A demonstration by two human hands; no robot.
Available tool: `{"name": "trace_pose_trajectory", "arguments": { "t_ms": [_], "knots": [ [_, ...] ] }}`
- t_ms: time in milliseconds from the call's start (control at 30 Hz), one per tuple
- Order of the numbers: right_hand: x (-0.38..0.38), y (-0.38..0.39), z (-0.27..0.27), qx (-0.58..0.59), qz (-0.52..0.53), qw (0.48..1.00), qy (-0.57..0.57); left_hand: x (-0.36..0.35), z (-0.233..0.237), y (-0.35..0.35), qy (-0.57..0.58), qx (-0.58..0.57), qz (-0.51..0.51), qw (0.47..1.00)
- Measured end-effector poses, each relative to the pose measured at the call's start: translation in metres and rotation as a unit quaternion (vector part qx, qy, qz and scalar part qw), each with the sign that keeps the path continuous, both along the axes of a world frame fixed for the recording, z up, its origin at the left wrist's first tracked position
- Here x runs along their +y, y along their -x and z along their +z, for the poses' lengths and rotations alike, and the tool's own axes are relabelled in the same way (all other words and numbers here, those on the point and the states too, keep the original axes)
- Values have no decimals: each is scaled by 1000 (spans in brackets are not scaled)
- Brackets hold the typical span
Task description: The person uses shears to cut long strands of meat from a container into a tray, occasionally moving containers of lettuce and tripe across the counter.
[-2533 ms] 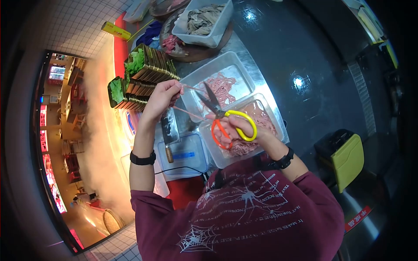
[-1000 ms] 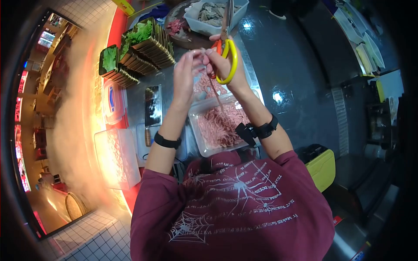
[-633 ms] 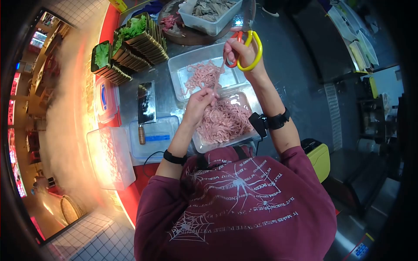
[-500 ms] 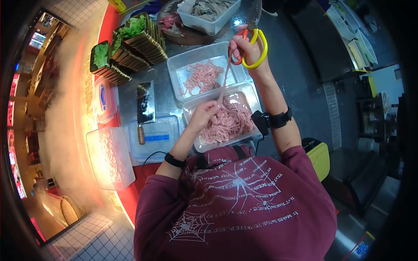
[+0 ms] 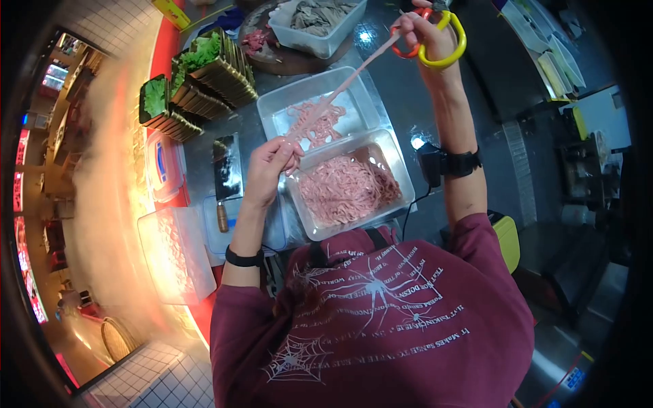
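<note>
Several stacked metal trays lined with lettuce stand along the left rim of the steel table, next to a red border and a glaring, hazy opening into a dining room. Below them lie a blue-lidded box, a clear lidded tub and a cleaver, its blade pointing away from the person. This left strip is crowded.

Just right of the cleaver, the left hand is pinched shut on the lower end of a pink meat strand. The strand is pulled taut. Its long axis runs diagonally from the near left up to the far right, above the far tub, where more of it trails in loops. The near tub, full of pink strands, touches the far one and sits close to the table's near edge. Behind them are a round chopping board and a tub of grey tripe.

The right hand is raised well beyond the table's right edge over the dark, open floor. It grips the strand's upper end and yellow-and-orange scissors, fingers through the loops. The blades are cut off by the frame.
</note>
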State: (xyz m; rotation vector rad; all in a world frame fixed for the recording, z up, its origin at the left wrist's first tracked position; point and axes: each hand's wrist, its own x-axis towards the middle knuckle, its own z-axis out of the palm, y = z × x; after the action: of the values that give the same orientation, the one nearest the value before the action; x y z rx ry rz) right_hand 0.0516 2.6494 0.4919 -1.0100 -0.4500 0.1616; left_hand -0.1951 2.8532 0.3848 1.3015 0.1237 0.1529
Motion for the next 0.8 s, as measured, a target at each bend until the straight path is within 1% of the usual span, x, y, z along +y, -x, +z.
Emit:
{"name": "trace_pose_trajectory", "arguments": {
  "t_ms": [67,100,133,200,267,333,400,433,467,500,533,600,633,667,733,800],
  "knots": [
    [-7,-31,-21,-99,9,995,7,5,37,-2,-25,-19,-4,1000],
    [-4,-25,-16,-85,-11,996,-14,7,53,-2,-41,-32,-12,999],
    [-2,-26,-16,-87,-8,996,-20,9,63,-2,-47,-34,-9,998],
    [-7,-29,-22,-60,-10,998,-16,9,78,-3,-69,-62,7,996],
    [-10,-30,-27,-57,-7,998,-17,12,92,-5,-80,-54,8,995],
    [-11,-30,-29,-47,-18,999,-3,16,100,-11,-148,-40,2,988],
    [-10,-30,-28,-48,-24,998,-11,27,96,-19,-165,-14,-16,986],
    [-11,-30,-30,-51,-29,998,-18,33,88,-23,-169,29,-58,983],
    [-13,-34,-33,-48,-30,998,-16,41,78,-26,-173,71,-99,977],
    [-14,-38,-36,-48,-43,998,-13,49,61,-26,-135,94,-109,980],
    [-16,-43,-38,-49,-57,997,-10,56,46,-23,-136,95,-111,980],
    [-21,-48,-40,-55,-76,996,3,66,22,-13,-99,115,-93,984],
    [-24,-54,-44,-64,-77,994,31,71,11,-7,-77,116,-93,986],
    [-26,-57,-48,-71,-79,992,61,71,11,-5,-74,118,-97,985],
    [-23,-59,-63,-73,-33,994,80,68,10,-1,-50,98,-46,993],
    [-12,-46,-81,-14,9,995,98,69,25,-5,-38,70,-1,997]
  ]
}}
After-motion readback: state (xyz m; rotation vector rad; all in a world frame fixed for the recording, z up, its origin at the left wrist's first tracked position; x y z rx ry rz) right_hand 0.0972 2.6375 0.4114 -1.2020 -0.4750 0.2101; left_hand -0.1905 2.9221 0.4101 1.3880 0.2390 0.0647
